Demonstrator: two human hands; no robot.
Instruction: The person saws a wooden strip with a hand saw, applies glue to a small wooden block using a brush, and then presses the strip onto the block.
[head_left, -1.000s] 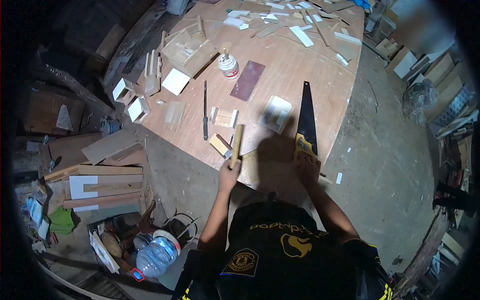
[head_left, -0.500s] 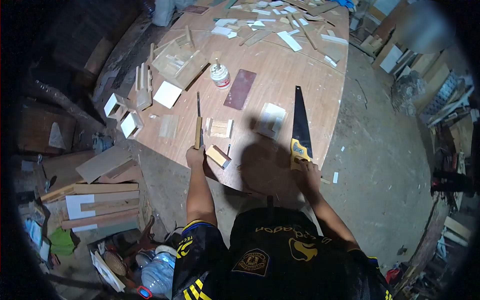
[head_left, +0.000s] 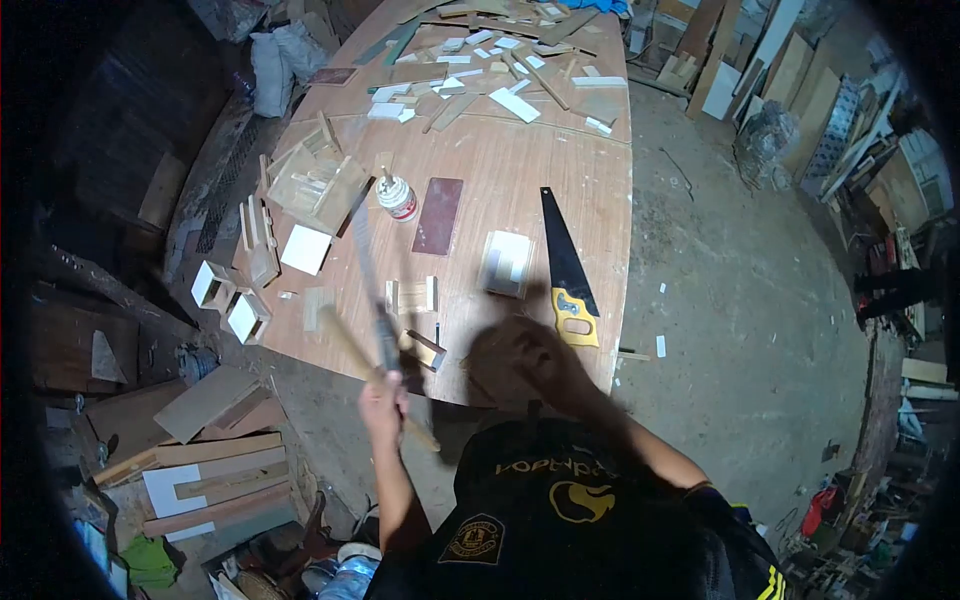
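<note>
My left hand (head_left: 383,405), below the table's front left edge, is closed around a pale wooden strip (head_left: 345,345) and a long thin grey metal strip (head_left: 365,255). The two cross at my fingers, both blurred by motion. My right hand (head_left: 545,362) hangs over the front edge, dark and smeared, its fingers not clearly shown. Just right of it lies a handsaw (head_left: 570,255) with a yellow handle, flat on the table. Beyond my left hand are a small wooden block (head_left: 425,350), a pencil-like dark stick (head_left: 437,333) and a small wooden frame (head_left: 411,296).
On the wooden table (head_left: 500,150) stand a glue jar with a brush (head_left: 396,198) and a wooden box (head_left: 320,190). A maroon board (head_left: 437,215) and a white-topped piece (head_left: 507,262) lie mid-table. Offcuts (head_left: 515,104) cover the far end. Boards (head_left: 215,490) are stacked on the floor at left.
My right hand has let go of the handsaw and moved left toward my body. My left hand has drawn back toward me, the wooden strip now tilted across the metal strip.
</note>
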